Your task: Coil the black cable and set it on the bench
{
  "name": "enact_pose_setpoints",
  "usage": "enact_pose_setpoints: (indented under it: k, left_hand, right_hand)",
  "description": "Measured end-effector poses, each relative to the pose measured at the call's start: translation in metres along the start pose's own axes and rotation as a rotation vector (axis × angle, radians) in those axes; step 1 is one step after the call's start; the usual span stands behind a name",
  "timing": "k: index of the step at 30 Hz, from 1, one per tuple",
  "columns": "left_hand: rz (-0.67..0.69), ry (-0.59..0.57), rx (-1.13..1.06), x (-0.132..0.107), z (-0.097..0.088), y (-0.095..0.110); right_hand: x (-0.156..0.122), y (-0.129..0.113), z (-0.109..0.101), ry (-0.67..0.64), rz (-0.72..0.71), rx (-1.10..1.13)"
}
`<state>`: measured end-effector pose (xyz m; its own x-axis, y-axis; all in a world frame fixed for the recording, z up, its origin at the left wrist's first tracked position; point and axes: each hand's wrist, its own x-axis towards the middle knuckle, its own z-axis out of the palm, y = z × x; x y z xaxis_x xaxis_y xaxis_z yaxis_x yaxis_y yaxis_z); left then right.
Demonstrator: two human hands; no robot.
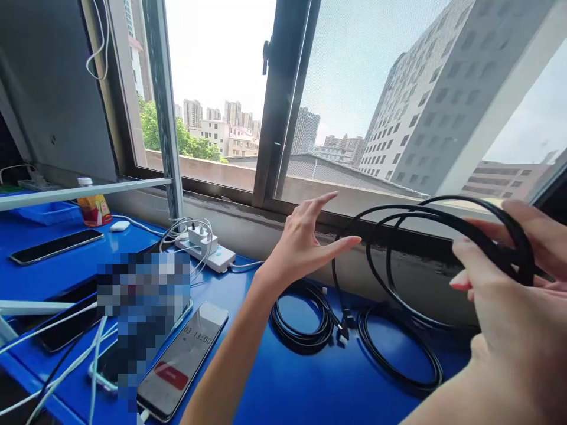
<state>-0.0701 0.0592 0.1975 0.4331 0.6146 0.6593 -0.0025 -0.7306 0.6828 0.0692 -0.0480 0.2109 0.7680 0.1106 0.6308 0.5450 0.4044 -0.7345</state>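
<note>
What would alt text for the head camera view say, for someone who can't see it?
A person's right hand holds loops of black cable, while the left hand is open nearby. Below, a blue table bears two cable coils and several phones. Buildings show through the window behind.

Left hand: we see it empty, thumb and fingers spread, raised over the table.
Right hand: we note it closed on looped black cable, at the right.
Blue table: we count two black coils, left coil and right coil, side by side.
Timer phone: face up; we read 03:13:00.
White power strip: adapter plugged in, below the window.
</note>
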Motion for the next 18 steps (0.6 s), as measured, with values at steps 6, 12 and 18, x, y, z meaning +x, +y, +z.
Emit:
enact_pose_setpoints:
  k: [6,12,18]
  left_hand:
    - [-0.139,0.006,-0.082,0.003,0.002,-0.008]
    - [-0.201,0.071,-0.365,0.009,0.012,-0.010]
    - [-0.147,-0.042,-0.711,0.006,0.018,0.006]
  right_hand:
    - [-0.016,-0.026,0.010,0.088,-0.002,0.261]
    - [-0.020,-0.022,0.010,0.016,-0.022,0.390]
    - [-0.039,-0.032,0.001,-0.038,-0.061,0.337]
